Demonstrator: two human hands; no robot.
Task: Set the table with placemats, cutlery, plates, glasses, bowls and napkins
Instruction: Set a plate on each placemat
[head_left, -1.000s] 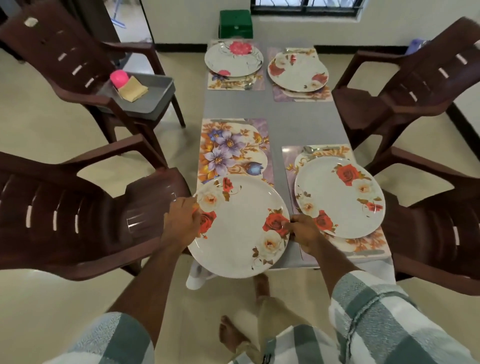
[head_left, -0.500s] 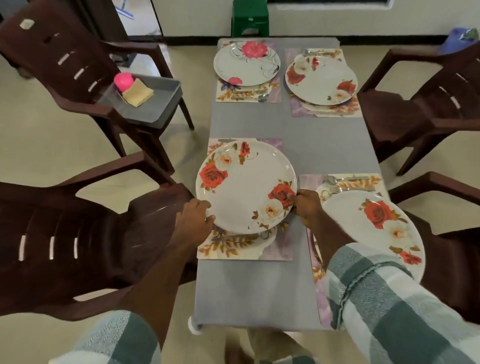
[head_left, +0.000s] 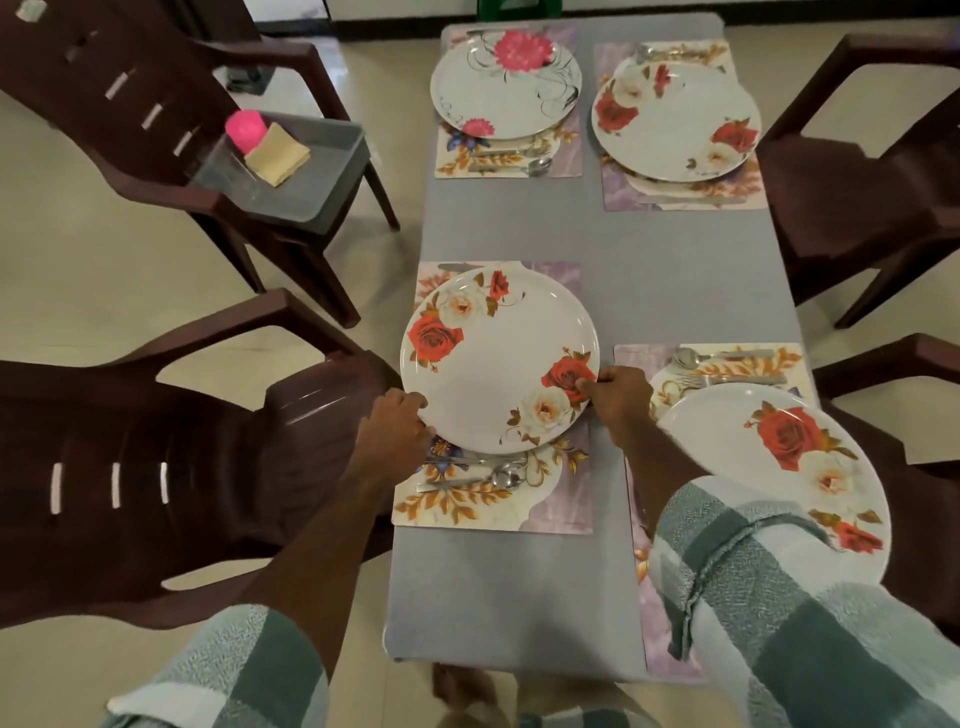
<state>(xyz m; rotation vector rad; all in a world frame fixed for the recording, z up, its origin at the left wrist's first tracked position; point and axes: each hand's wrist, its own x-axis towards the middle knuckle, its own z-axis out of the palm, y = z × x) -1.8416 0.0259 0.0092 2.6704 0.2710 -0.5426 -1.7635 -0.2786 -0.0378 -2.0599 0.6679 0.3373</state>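
Centrally, the grey table (head_left: 613, 249) is bearing a floral placemat (head_left: 556, 506), over which the rose plate (head_left: 501, 358) is lying flat between the grips. Both hands are pinching its near rim: left hand (head_left: 397, 426) at near-left, right hand (head_left: 618, 397) at right. Being round, it has no long axis; cutlery (head_left: 483, 475) is lying just nearward.

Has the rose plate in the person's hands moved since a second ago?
Yes. The rose plate has gone forward from the table's near edge onto the near-left placemat, now covering its far part; cutlery shows below.
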